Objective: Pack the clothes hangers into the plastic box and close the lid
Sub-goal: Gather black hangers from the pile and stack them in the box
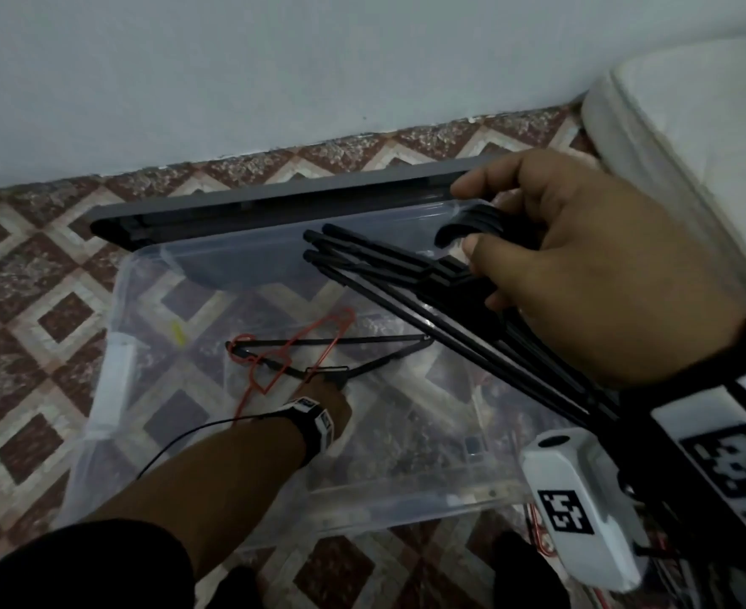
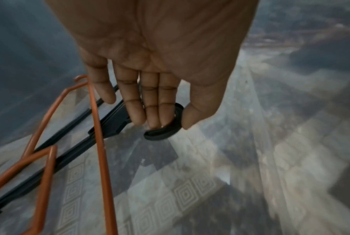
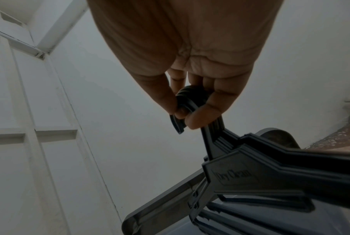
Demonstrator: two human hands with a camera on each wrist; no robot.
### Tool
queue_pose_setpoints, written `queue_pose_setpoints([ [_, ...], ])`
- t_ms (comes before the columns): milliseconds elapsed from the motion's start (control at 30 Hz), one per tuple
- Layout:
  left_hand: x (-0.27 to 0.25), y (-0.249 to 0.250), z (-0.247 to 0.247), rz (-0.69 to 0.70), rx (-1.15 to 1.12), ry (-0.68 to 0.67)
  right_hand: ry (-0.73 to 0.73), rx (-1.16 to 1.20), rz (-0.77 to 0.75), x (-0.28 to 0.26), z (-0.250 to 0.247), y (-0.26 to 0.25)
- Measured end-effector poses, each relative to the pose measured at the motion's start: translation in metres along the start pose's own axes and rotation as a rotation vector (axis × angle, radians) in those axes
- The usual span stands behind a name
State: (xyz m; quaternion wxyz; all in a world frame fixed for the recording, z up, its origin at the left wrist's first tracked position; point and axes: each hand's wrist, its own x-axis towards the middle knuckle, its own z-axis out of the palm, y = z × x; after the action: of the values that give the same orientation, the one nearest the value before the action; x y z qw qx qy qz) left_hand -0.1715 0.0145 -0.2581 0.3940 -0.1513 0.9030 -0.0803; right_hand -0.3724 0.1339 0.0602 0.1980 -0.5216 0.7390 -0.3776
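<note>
Down inside the clear plastic box (image 1: 112, 327) on the patterned tile floor (image 1: 19, 265), the left hand (image 2: 160, 66) pinches the hook of a black plastic hanger (image 2: 109, 122) lying beside an orange wire hanger (image 2: 101, 143). Above, the right hand (image 1: 590, 274) grips a bundle of black plastic hangers (image 1: 406, 279) by their hooks. Behind the box, the grey lid (image 1: 274, 204) leans against the wall.

Right hand (image 1: 599, 274) gripping black hangers (image 1: 428, 296) over clear box (image 1: 112, 375)
</note>
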Motion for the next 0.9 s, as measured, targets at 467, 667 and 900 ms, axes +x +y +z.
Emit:
queue_pose_setpoints([
  [467, -0.165, -0.054, -0.111, -0.242, -0.675, 0.57, -0.012, -0.091, -0.033, -0.004, 0.001, -0.006],
  [667, -0.246, -0.054, -0.161, -0.098, -0.776, 0.963, -0.114, -0.155, -0.113, -0.013, 0.013, -0.021],
  [900, -0.266, -0.052, -0.194, -0.046, -0.733, 1.095, -0.312, -0.133, -0.14, -0.027, 0.031, -0.04],
])
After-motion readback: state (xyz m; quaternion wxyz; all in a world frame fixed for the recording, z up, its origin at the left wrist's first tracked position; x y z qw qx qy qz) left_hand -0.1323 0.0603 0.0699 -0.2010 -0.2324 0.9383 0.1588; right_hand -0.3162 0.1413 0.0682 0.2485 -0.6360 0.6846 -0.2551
